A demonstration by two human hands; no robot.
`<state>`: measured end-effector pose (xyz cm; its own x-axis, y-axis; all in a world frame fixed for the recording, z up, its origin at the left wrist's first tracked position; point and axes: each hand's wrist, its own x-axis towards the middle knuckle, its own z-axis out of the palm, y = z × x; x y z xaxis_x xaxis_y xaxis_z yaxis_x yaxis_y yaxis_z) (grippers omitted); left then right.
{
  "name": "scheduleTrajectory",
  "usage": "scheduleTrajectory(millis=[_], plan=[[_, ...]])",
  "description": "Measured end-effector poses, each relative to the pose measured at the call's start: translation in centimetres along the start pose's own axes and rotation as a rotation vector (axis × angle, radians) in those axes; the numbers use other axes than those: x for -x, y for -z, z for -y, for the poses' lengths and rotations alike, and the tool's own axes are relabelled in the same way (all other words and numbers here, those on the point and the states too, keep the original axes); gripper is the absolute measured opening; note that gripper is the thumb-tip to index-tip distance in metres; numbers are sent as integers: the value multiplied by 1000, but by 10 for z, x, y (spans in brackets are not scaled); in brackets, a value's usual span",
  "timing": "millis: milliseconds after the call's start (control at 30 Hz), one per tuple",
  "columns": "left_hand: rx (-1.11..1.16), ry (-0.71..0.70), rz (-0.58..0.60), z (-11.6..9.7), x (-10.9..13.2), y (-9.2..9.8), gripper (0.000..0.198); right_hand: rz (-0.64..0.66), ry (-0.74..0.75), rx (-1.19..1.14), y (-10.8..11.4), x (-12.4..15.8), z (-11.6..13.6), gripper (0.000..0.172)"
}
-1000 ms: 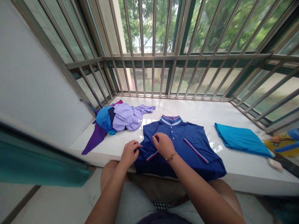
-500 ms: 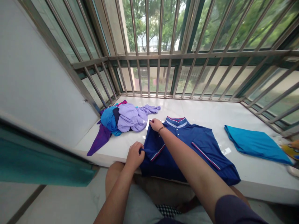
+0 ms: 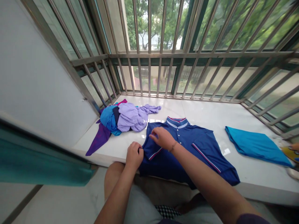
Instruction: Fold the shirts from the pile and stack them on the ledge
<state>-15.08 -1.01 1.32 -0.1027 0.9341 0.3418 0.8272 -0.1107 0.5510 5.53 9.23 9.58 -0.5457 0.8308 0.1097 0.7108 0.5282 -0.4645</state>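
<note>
A navy blue polo shirt point(image 3: 173, 158) lies front up on the white ledge, its collar pointing to the window and its sleeves folded inward over the body. Red and white stripes trim the collar and cuffs. At the shirt's left side edge, my left hand point(image 3: 135, 155) is closed in a pinch on the fabric. My right hand point(image 3: 163, 138), wearing a thin bracelet, is over the sleeve on the left, its fingers loosely curved and apart with no cloth between them. My right forearm covers part of the shirt's lower front.
On the left of the white ledge point(image 3: 196, 109) sits a heap of crumpled lilac, blue and purple clothes point(image 3: 133, 116). A folded turquoise garment point(image 3: 257, 144) lies to the right, beside a yellow item point(image 3: 291, 153). Metal window bars point(image 3: 149, 77) rise behind. A teal curtain point(image 3: 46, 165) hangs at left.
My right hand has let go of the shirt's upper left corner and moved toward me and right, over the sleeve. My left hand stays at the side edge.
</note>
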Motion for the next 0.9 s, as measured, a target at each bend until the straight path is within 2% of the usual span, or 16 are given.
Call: scheduleTrajectory(millis=[67,133,167,300,367,433,467,533,600,667,767,900], plan=[[-37,-2,-24,0,0,-3,18,23,165,151,-15,41,16,46],[-83,5,-38,1,-1,-6,20,25,202,244,-34,73,30,57],[-106,10,-33,1,-1,-7,20,21,202,271,-44,84,36,54],[-210,57,58,2,-6,-3,20,-32,216,305,-73,104,48,13],[-266,97,131,-3,-10,3,19,-67,219,303,-81,107,48,11],[-300,94,166,-13,-17,7,14,-92,222,289,-86,110,44,19],[-297,52,168,-19,-22,7,15,-102,230,279,-88,112,41,26],[-248,-115,184,-32,-35,0,28,-109,260,256,-92,117,33,39],[-197,-281,256,-43,-51,-13,39,-96,288,237,-92,123,25,46],[-208,-325,344,-45,-70,-29,45,-79,285,224,-89,129,18,47],[-278,-250,393,-34,-93,-50,51,-94,183,192,-74,131,11,45],[-273,-248,298,-10,-104,-67,53,-183,-241,198,-48,110,5,43]])
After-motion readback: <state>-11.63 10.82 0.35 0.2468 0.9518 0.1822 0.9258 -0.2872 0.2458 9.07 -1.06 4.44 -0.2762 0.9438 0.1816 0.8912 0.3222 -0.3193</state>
